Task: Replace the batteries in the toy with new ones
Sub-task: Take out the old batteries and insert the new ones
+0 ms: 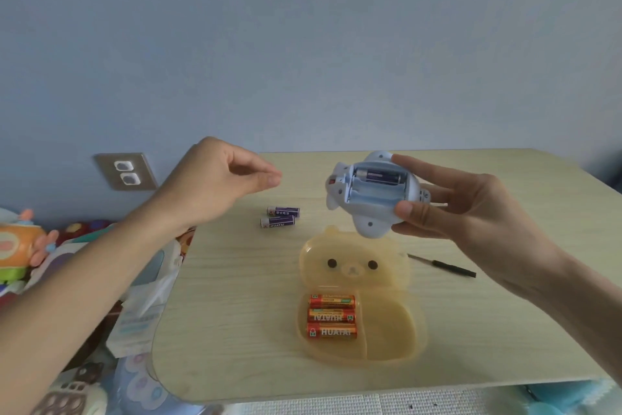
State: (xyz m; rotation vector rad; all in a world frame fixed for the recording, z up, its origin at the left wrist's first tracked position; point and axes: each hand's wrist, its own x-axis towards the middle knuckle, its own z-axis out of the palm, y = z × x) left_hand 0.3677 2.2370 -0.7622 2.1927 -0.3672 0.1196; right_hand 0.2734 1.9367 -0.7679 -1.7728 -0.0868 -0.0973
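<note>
The right hand [471, 209] grips the blue toy [367, 196] above the tabletop's [235, 313] middle, with 1 purple battery [380, 176] in its open compartment. The left hand [215, 179] hovers loosely curled, nothing visible in it. 2 loose purple batteries [281, 217] lie toward the far edge, and 3 orange batteries [331, 315] sit in the bear-shaped case [393, 323] near the front edge.

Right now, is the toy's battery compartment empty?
Not empty: one purple battery sits in the top slot of the toy; the slots below are bare.

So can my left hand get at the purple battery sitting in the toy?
Probably yes. The left hand holds nothing and hovers beside the toy; its compartment is uncovered, the purple battery lies exposed in it, and the right hand grips only the toy's edges.
</note>
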